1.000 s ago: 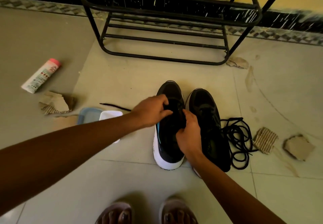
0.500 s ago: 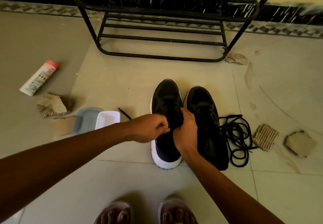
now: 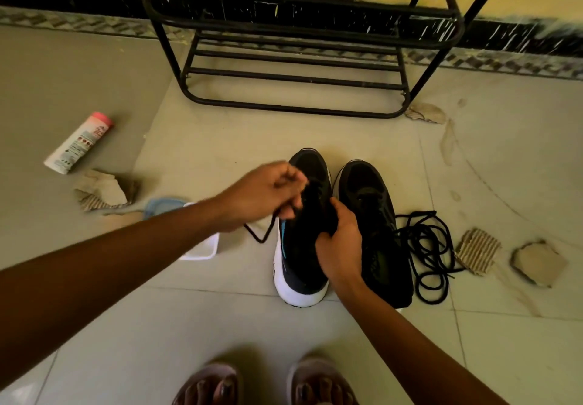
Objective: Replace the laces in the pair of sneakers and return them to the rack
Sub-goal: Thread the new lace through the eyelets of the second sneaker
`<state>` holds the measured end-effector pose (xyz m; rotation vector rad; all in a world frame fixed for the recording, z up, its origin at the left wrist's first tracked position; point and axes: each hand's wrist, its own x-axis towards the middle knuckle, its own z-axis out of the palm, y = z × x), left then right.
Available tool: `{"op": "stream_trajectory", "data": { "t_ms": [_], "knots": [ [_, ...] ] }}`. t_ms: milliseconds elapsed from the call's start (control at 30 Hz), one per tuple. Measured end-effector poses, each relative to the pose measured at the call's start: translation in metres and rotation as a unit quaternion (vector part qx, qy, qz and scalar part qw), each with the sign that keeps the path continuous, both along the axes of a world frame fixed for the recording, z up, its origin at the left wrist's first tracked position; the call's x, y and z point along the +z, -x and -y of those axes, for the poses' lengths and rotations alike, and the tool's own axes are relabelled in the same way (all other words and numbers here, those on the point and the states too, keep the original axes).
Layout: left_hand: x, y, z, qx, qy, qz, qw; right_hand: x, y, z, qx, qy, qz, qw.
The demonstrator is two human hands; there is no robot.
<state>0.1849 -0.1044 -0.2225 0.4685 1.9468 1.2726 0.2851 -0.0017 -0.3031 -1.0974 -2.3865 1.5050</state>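
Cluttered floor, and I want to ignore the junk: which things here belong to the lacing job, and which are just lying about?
Job: white-soled sneaker, gripped by the right hand; second sneaker; lace pinched in the left hand; spare laces; rack.
Lying about: bottle, plastic tubs, cardboard scraps.

Bare arms and sandals
Both arms (image 3: 126,262) are bare all the way up. The feet wear pinkish sandals (image 3: 205,373) with open fronts, so the toes (image 3: 225,389) show.
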Motion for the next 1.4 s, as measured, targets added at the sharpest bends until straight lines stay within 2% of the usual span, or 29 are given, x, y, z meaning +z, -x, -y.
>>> {"op": "stream_trajectory", "data": {
  "t_ms": [200, 367, 567, 733, 800, 833, 867, 900, 933, 967, 1000, 1067, 1133, 1267, 1400],
  "knots": [
    [0.050, 0.035, -0.004, 0.072, -0.095, -0.013, 0.993, 0.012, -0.006, -0.010, 0.008, 0.011, -0.032, 0.999],
    [0.082, 0.046, -0.003, 0.128, -0.194, 0.048, 0.971, 0.028, -0.002, -0.008, 0.071, -0.011, -0.097, 0.993],
    [0.089, 0.030, -0.013, 0.141, -0.253, 0.152, 0.945, 0.057, 0.016, -0.003, 0.124, 0.083, -0.184, 0.972],
    [0.084, 0.026, -0.018, 0.168, -0.262, 0.176, 0.934, 0.061, 0.021, -0.003, 0.154, 0.132, -0.256, 0.945],
    [0.075, 0.032, -0.016, 0.191, -0.235, 0.126, 0.945, 0.063, 0.018, -0.006, 0.150, 0.135, -0.254, 0.946],
    [0.067, 0.037, -0.012, 0.180, -0.174, 0.031, 0.968, 0.063, 0.018, -0.008, 0.147, 0.126, -0.248, 0.949],
    [0.060, 0.041, -0.007, 0.141, -0.067, -0.123, 0.980, 0.062, 0.018, -0.011, 0.146, 0.105, -0.238, 0.955],
    [0.053, 0.043, -0.002, 0.075, 0.055, -0.263, 0.960, 0.059, 0.018, -0.014, 0.149, 0.075, -0.220, 0.961],
    [0.047, 0.044, 0.002, 0.010, 0.151, -0.352, 0.924, 0.057, 0.019, -0.017, 0.157, 0.043, -0.195, 0.967],
    [0.042, 0.043, 0.004, -0.042, 0.206, -0.383, 0.899, 0.055, 0.021, -0.021, 0.170, 0.017, -0.168, 0.971],
    [0.039, 0.039, 0.005, -0.092, 0.224, -0.387, 0.890, 0.053, 0.023, -0.024, 0.181, -0.001, -0.145, 0.973],
    [0.031, 0.031, 0.001, -0.189, 0.194, -0.381, 0.884, 0.052, 0.025, -0.028, 0.197, -0.018, -0.119, 0.973],
    [0.021, 0.025, -0.004, -0.239, 0.161, -0.359, 0.888, 0.053, 0.026, -0.030, 0.207, -0.029, -0.112, 0.971],
    [0.004, 0.027, -0.006, -0.199, 0.126, -0.346, 0.908, 0.050, 0.024, -0.036, 0.203, -0.064, -0.086, 0.973],
    [-0.009, 0.036, -0.003, -0.151, 0.087, -0.314, 0.933, 0.041, 0.021, -0.045, 0.194, -0.049, -0.058, 0.978]
  ]
}}
